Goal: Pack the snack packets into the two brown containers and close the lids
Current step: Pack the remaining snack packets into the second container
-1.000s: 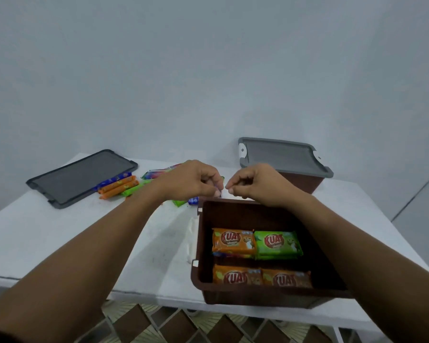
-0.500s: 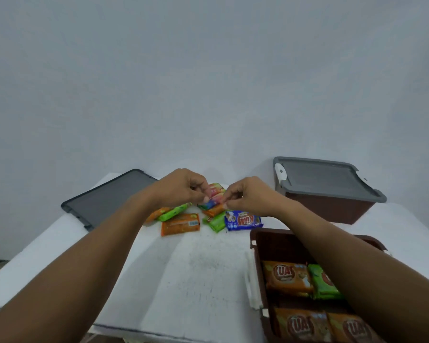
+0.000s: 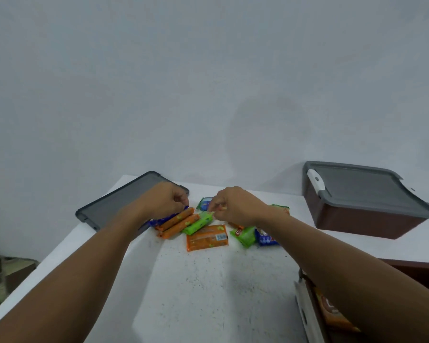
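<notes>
Knuckles up, left hand (image 3: 166, 201), right hand (image 3: 235, 206) above packets (image 3: 206, 237)

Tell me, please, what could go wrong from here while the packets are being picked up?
The right hand seems to pinch only the end of the green packet, so it might slip or drag the orange packets beside it. The right forearm crosses over the open container; a low swing back could bump it.

A plain pale grey-blue wall (image 3: 208, 82) fills most of what I see, softly and evenly lit. Below me is a white table (image 3: 208, 293), speckled with dark flecks. Past its left edge lies a blurred strip of floor (image 3: 0, 280).
</notes>
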Motion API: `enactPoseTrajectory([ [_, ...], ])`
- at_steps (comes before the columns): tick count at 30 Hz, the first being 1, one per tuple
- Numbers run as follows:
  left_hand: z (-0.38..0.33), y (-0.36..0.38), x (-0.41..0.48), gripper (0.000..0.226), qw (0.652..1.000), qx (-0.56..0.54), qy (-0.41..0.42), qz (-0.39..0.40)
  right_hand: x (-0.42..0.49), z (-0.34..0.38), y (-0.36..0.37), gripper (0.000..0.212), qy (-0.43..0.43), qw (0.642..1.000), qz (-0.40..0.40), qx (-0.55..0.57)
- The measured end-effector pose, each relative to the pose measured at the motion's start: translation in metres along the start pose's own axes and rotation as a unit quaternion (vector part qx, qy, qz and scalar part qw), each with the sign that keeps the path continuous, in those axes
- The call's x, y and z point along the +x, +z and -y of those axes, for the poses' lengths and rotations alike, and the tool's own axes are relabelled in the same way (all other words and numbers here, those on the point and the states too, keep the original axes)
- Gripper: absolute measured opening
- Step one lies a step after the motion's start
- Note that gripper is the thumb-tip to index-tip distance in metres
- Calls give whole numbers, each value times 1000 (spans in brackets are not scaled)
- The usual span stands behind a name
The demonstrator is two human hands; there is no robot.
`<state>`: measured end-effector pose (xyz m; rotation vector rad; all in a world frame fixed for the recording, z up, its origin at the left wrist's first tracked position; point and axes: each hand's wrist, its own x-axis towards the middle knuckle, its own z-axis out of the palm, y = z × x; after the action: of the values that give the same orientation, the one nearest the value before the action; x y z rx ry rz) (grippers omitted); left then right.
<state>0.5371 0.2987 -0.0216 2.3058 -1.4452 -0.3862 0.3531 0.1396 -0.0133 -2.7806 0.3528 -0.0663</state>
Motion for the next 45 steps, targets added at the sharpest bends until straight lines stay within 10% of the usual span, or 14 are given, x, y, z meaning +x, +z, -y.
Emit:
enactPoseTrajectory([
  [12,48,15,5,47,985,118,-96,80,60,19,45,85,28,968,194,-159],
  [18,56,18,2,62,989,59,-101,91,63,16,48,66,1,969,154,-191],
  [26,38,-4,2,27,991,40,-128,8,41,13,23,40,-29,972,155,-173],
  [32,9,-12,-12,3,946,-273,-175,-20,24,-6,-10,26,-1,995,84,-48],
  [38,-34,-4,-26,31,888,-435,-149,13,-9,-11,-44,24,48,996,3,79],
  [45,-101,22,-47,66,969,-239,-28,-48,-81,-18,-69,66,1,1000,-5,8],
])
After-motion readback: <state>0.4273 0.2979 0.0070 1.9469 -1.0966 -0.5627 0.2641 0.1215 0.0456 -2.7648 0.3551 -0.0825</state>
